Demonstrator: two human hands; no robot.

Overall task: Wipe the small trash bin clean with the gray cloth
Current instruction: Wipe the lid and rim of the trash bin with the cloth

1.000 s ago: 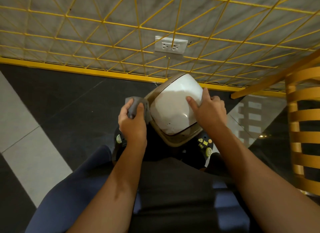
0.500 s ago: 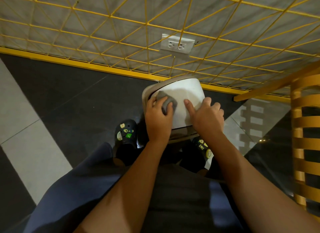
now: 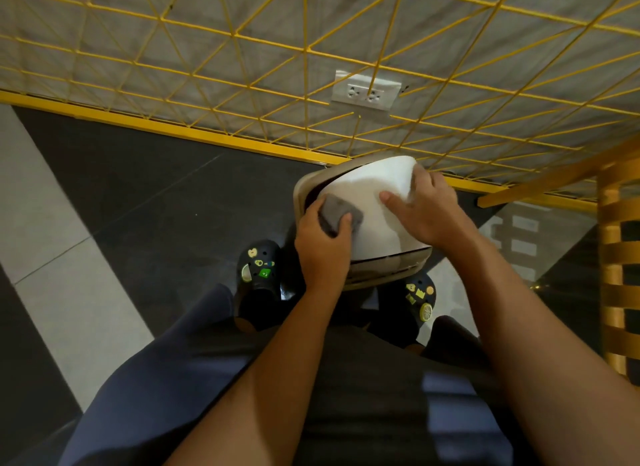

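Dark floor tiles point(image 3: 138, 205), cut by pale gray ones on the left, run up to a yellow wire grid point(image 3: 304, 60) set against a gray wall, where a white double outlet point(image 3: 365, 93) shows behind the wires. Seen from above, a person in navy trousers point(image 3: 156, 379) bends over a small trash bin point(image 3: 374, 185), which is white-bodied with a beige rim and lid section. The bin is tipped on its side in front of the person's knees, over a pair of dark clogs point(image 3: 259, 275) dotted with bright charms, and close to the foot of the grid. Whether it touches the floor cannot be told.

The left hand point(image 3: 323, 250) grips a folded gray cloth point(image 3: 337, 214), thumb on one side and curled fingers on the other. It presses the cloth against the bin's white side, just beside the beige rim.

The right hand point(image 3: 429, 212) holds the bin from the other side. Its thumb is stretched out flat across the white surface, well apart from the other fingers, which curl over the bin's far edge and partly out of sight. Both bare forearms reach down from the bottom of the view.

At the right edge stands a yellow slatted chair point(image 3: 616, 257), with its shadow falling on a pale tile beside the bin.
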